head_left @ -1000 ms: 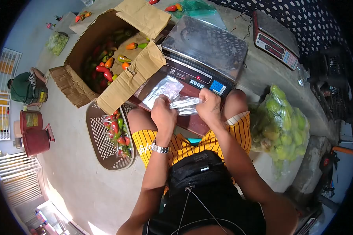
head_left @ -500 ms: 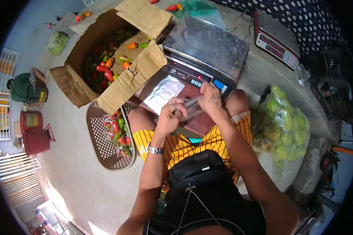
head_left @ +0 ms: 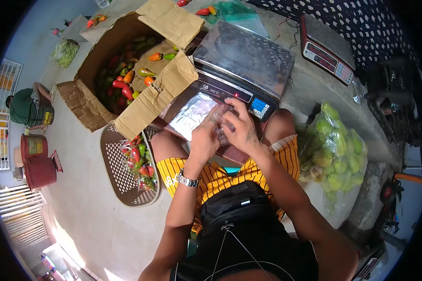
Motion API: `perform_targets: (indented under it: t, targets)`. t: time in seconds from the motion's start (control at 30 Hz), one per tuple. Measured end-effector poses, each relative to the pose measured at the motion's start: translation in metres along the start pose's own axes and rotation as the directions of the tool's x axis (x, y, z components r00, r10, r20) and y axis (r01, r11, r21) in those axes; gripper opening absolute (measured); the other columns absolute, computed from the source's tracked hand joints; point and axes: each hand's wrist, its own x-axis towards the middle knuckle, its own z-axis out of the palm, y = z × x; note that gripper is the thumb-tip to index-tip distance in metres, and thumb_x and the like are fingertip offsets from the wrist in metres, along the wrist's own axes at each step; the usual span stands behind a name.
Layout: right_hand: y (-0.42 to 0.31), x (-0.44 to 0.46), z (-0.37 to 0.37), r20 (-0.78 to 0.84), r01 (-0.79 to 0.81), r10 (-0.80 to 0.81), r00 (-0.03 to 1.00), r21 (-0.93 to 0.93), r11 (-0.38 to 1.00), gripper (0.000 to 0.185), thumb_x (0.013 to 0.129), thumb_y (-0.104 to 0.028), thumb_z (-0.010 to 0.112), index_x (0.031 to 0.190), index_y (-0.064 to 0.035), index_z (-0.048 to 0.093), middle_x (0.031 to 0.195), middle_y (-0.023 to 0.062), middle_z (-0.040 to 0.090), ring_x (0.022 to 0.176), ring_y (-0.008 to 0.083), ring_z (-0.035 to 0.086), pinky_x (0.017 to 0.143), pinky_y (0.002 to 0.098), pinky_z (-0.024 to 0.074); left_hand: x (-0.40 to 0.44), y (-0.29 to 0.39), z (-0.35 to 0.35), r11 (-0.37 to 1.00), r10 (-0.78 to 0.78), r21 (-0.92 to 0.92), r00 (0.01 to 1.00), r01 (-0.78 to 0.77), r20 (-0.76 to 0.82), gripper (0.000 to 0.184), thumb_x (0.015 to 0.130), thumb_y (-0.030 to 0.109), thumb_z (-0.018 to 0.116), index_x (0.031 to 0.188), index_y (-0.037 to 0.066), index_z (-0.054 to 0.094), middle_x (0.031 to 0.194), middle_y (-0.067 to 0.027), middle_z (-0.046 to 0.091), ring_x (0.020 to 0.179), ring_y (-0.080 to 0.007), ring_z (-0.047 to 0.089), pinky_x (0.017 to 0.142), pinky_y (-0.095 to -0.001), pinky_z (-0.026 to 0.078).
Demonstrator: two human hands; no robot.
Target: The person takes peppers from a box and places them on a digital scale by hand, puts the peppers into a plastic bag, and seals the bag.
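Note:
Between my knees, a crumpled clear plastic bag is bunched in both hands. My left hand, a ring on one finger, has its fingers closed on the bag's left side. My right hand pinches the other side, its index finger stretched toward the scale's front. Just beyond is a digital scale with a bare metal plate and blue keys. A shiny stack of flat plastic lies left of my hands on a reddish-brown surface. My fingers hide part of the bag.
An open cardboard box holds red, orange and green peppers. Below it, a brown basket contains bagged peppers. At right sit a bag of green vegetables and a second scale. A person bends near red containers.
My hands have come closer together, and the bag once stretched between them is now bunched up. My right hand has shifted left and down from the scale's keypad.

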Motion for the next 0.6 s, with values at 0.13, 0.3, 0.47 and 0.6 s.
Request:
perform_targets:
  t: [0.13, 0.3, 0.47, 0.6]
  targets:
    - [0.005, -0.011, 0.002, 0.073, -0.145, 0.134, 0.988, 0.174, 0.974, 0.028, 0.071, 0.009, 0.069, 0.094, -0.0067, 0.063, 0.137, 0.0166, 0.051, 0.121, 0.038, 0.057, 0.097, 0.0439, 0.0506, -0.004, 0.003, -0.016, 0.969, -0.183, -0.141, 0.974, 0.201, 0.133, 0.073, 0.075, -0.016, 0.053, 0.143, 0.012, 0.06, 0.15, -0.0172, 0.056, 0.107, -0.0362, 0.072, 0.08, -0.0344, 0.057]
    - [-0.031, 0.0, -0.015, -0.031, 0.118, -0.124, 0.992, -0.142, 0.983, 0.025, 0.074, 0.001, 0.071, 0.095, -0.0109, 0.068, 0.143, 0.0154, 0.05, 0.13, 0.0413, 0.05, 0.108, 0.0492, 0.0414, -0.008, -0.015, -0.005, 0.969, -0.151, -0.189, 0.987, 0.158, 0.051, 0.071, 0.075, -0.017, 0.053, 0.14, 0.01, 0.063, 0.152, -0.0168, 0.054, 0.118, -0.0308, 0.069, 0.086, -0.0314, 0.055]
    - [-0.013, -0.017, 0.002, 0.078, -0.156, 0.177, 0.981, -0.222, 0.962, 0.023, 0.083, -0.008, 0.07, 0.106, -0.0059, 0.07, 0.14, 0.0223, 0.054, 0.124, 0.0444, 0.055, 0.105, 0.0523, 0.0433, -0.004, -0.001, -0.01, 0.934, -0.073, -0.342, 0.993, 0.102, 0.097, 0.065, 0.074, -0.019, 0.053, 0.131, 0.008, 0.069, 0.153, -0.0181, 0.052, 0.128, -0.0336, 0.063, 0.097, -0.0339, 0.052]
    - [0.0, -0.011, 0.006, 0.178, -0.429, 0.478, 0.86, -0.255, 0.867, 0.027, 0.086, -0.011, 0.07, 0.112, -0.0035, 0.068, 0.116, 0.027, 0.065, 0.097, 0.0454, 0.067, 0.085, 0.0498, 0.0552, -0.004, 0.011, -0.014, 0.994, -0.097, -0.042, 0.987, 0.104, 0.13, 0.054, 0.076, -0.013, 0.058, 0.125, 0.005, 0.073, 0.156, -0.0194, 0.049, 0.134, -0.0339, 0.058, 0.105, -0.0365, 0.05]
